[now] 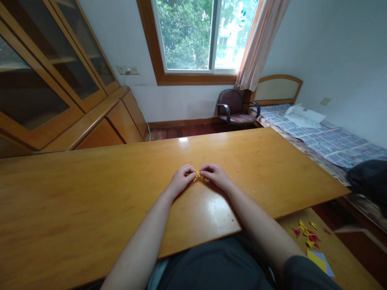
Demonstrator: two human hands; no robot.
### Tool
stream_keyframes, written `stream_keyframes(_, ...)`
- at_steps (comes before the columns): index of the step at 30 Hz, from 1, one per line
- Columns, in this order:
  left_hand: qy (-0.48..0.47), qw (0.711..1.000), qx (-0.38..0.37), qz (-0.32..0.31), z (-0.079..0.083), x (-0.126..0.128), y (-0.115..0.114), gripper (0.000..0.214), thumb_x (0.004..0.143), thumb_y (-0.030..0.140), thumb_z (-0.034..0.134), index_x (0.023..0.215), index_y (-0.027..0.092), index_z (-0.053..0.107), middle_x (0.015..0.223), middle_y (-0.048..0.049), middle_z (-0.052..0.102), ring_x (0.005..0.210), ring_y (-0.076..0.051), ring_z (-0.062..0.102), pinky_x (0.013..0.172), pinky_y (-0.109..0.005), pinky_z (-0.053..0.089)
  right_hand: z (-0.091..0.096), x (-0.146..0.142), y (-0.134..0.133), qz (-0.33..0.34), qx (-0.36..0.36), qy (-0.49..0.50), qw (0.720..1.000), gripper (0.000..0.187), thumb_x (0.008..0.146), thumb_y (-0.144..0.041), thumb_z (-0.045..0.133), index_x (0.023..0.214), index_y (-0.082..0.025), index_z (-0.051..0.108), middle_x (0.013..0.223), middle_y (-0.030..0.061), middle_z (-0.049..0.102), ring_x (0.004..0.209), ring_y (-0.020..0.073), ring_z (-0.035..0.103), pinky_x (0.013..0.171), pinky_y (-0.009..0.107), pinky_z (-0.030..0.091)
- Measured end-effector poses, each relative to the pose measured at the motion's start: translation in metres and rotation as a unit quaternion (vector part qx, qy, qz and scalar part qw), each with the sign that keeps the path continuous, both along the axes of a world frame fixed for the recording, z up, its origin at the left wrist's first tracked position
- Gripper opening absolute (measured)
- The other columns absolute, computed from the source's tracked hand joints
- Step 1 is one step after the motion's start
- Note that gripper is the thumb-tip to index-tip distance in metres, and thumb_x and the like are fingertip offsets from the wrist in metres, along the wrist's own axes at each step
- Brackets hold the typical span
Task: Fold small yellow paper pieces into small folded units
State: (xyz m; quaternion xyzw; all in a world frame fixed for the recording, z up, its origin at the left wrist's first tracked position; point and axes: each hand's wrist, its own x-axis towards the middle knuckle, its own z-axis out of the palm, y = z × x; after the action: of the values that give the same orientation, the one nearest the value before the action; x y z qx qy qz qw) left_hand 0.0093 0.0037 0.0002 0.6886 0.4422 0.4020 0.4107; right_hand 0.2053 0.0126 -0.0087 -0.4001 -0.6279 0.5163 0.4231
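Note:
A small yellow folded paper crane [197,174] is held just above the wooden table [99,193], between my two hands. My left hand [182,177] pinches its left side with thumb and forefinger. From the other side, my right hand [214,175] grips the crane's right side in a similar pinch. Thin pointed ends of the paper stick out between the fingertips; the finer folds are too small to make out.
On a lower surface at right lie several red and yellow paper cranes [310,233] beside yellow and pale paper sheets [320,262]. Beyond the table stand a chair [232,105], a bed [341,141] and, leftward, a glass-doored cabinet [72,106]. A black bag [370,181] rests at far right.

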Motion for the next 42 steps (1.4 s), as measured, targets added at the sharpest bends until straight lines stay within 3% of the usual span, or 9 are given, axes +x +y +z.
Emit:
stream_keyframes(16, -0.123, 0.985, -0.119, 0.011, -0.0048, 0.0024, -0.0014, 0.024, 0.076, 0.036, 0.069, 0.084, 0.015, 0.063, 0.078, -0.0019, 0.068, 0.072, -0.016, 0.066, 0.066, -0.025, 0.051, -0.0022, 0.0, 0.0001, -0.003, -0.008, 0.01, 1.0, 0.021, 0.077, -0.036, 0.071, 0.085, -0.017, 0.069, 0.071, -0.0009, 0.064, 0.059, 0.0116, 0.053, 0.057, 0.023, 0.041)
stream_keyframes(42, -0.111, 0.988, -0.092, 0.05, -0.0064, 0.0029, -0.0008, 0.029, 0.077, 0.041, 0.068, 0.09, 0.015, 0.066, 0.08, -0.0033, 0.069, 0.071, -0.018, 0.068, 0.062, -0.026, 0.055, -0.0063, -0.0018, 0.0023, -0.033, 0.024, -0.024, 0.999, 0.02, 0.079, -0.037, 0.067, 0.085, -0.018, 0.068, 0.07, -0.0006, 0.064, 0.059, 0.0128, 0.055, 0.056, 0.024, 0.042)
